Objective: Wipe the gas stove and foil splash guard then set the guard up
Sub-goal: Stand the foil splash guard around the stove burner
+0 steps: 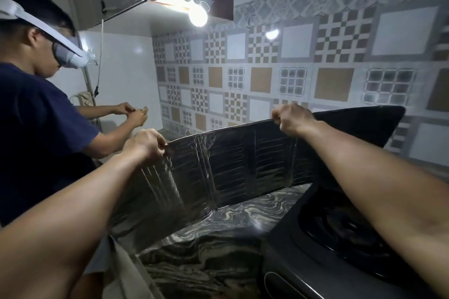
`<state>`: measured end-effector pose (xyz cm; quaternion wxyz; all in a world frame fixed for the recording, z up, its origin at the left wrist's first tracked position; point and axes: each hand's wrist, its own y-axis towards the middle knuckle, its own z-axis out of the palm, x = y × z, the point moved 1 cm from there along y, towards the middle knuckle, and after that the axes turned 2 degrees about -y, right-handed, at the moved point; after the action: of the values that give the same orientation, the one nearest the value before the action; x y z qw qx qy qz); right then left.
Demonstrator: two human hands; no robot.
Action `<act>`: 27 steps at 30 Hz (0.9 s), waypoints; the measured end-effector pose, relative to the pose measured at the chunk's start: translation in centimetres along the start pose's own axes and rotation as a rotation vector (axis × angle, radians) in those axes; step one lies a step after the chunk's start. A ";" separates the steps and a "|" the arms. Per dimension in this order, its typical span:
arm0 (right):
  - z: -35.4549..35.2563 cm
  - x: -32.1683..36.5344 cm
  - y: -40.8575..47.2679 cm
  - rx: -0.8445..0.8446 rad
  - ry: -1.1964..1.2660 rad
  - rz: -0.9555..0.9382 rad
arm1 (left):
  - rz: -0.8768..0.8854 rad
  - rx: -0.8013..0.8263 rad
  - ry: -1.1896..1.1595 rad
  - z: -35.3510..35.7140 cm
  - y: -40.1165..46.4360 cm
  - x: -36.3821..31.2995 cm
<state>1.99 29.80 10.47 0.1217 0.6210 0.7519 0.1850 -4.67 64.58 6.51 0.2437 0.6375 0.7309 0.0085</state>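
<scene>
- The foil splash guard (243,158) stands upright on the marbled surface (218,238), behind and left of the gas stove (340,238).
- The left hand (145,144) pinches the guard's top edge at its left panel; the right hand (292,120) has its grip clamped on the same edge further right.
- Bare surface lies between guard and stove.
- A second person (36,116) stands close beside the guard's left end.

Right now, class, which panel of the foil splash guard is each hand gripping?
The left hand pinches the leftmost panel's top edge; the right hand grips the next fold rightward on the foil splash guard.
</scene>
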 end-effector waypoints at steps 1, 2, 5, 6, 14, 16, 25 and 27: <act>-0.1 -0.7 -0.1 -0.007 0.006 0.009 | -0.006 -0.020 0.000 0.1 0.0 -0.9; -0.3 -1.6 -0.2 -0.016 0.005 0.018 | -0.005 -0.039 -0.008 0.3 0.1 -2.0; -1.0 -4.2 -0.7 -0.050 -0.006 0.064 | -0.026 -0.024 -0.054 0.9 0.4 -4.5; -1.2 -5.1 -0.8 -0.065 -0.010 0.081 | -0.026 0.007 -0.069 1.3 0.5 -5.1; -2.1 -12.5 -2.8 -0.123 -0.079 0.216 | 0.099 0.164 -0.128 4.5 1.3 -9.5; -2.2 -14.0 -3.4 -0.122 -0.099 0.250 | 0.161 0.155 -0.154 5.0 1.6 -11.5; -2.1 -20.5 -4.5 -0.036 -0.145 0.378 | 0.329 0.221 -0.268 7.2 3.6 -20.2; -1.9 -22.0 -4.9 -0.017 -0.165 0.393 | 0.337 0.247 -0.270 8.0 4.0 -21.9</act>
<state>1.27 7.26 9.09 0.1497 0.7677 0.6022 0.1600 3.47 42.47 8.29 0.2544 0.7707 0.5705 -0.1255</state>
